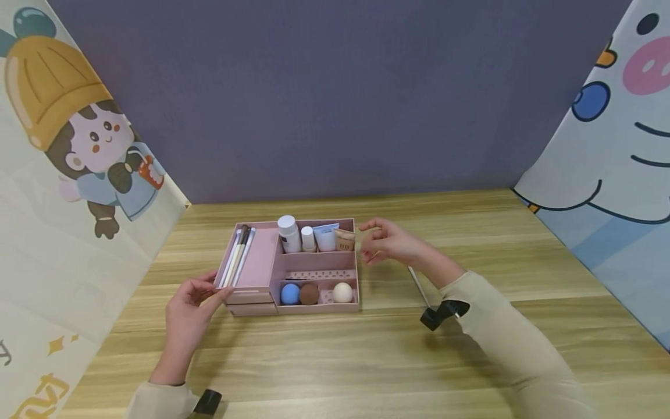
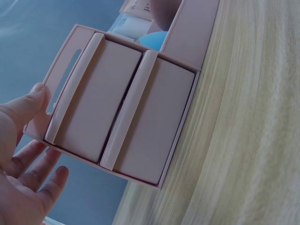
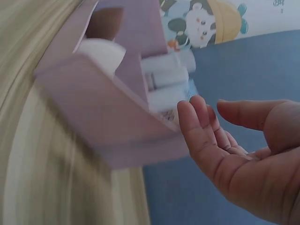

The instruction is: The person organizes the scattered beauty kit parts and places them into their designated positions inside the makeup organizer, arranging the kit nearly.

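Note:
A pink makeup organizer stands on the wooden table, with two drawers at its front left. My left hand holds its left front corner, thumb on the upper edge and fingers along the side. Several makeup brushes lie in the top left tray. A white bottle, a smaller white bottle, a blue-white tube and a BB tube stand at the back. Blue, brown and cream sponges sit in front. Beside the right wall, my right hand hovers, empty, fingers loosely bent.
A dark purple-grey panel rises behind the table. Cartoon-printed sheets flank it at left and right. A thin pale rod shows under the right forearm, by the black wrist camera.

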`<state>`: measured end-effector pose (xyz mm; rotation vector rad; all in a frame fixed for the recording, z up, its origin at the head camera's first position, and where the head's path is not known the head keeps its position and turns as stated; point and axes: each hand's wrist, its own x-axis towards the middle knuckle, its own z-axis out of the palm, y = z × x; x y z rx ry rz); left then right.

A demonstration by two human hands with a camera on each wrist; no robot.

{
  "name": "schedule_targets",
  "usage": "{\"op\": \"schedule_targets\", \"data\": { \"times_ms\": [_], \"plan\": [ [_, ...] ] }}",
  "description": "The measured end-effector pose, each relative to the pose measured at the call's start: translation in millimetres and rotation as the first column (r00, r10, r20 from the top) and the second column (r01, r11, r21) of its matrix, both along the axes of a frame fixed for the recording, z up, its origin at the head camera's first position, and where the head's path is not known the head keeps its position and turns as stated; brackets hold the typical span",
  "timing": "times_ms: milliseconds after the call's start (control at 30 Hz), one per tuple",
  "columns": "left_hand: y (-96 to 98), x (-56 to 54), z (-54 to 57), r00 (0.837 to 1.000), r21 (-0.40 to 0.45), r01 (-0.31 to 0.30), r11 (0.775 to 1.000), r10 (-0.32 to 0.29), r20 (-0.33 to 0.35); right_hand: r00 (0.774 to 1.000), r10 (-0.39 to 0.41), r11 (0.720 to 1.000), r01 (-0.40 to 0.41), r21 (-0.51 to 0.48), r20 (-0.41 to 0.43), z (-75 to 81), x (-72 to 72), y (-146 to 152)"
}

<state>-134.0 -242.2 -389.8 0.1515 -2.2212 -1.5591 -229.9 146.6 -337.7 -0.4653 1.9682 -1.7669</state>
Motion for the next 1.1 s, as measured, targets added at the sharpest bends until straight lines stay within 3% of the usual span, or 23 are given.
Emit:
{"op": "schedule_targets", "data": {
  "times_ms": [533, 733, 933, 1033, 1100],
  "plan": [
    [-0.9, 1.6, -2.0, 1.000, -0.026, 0.003, 1.000, -0.002, 0.016, 0.991, -0.131, 0.971, 0.123, 0.205, 0.025, -40.8, 0.2, 64],
    [-0.9, 1.0, -1.9, 1.000, -0.016, 0.006, 1.000, -0.006, 0.008, 0.986, -0.155, 0.920, 0.168, 0.355, -0.066, -49.6, -1.2, 80],
    [-0.5, 1.0, -1.6, 1.000, -0.015, 0.005, 1.000, -0.005, 0.004, 0.989, -0.116, 0.895, 0.144, 0.421, -0.092, -54.2, 1.0, 87],
    [-0.1, 0.6, -1.3, 1.000, -0.024, 0.006, 1.000, -0.006, 0.005, 0.985, -0.138, 0.863, 0.172, 0.476, -0.106, -56.5, -0.2, 85],
    [-0.2, 0.4, -1.4, 1.000, -0.024, 0.005, 1.000, -0.005, 0.008, 0.982, -0.150, 0.824, 0.190, 0.534, -0.118, -57.6, -2.0, 83]
  ]
}}
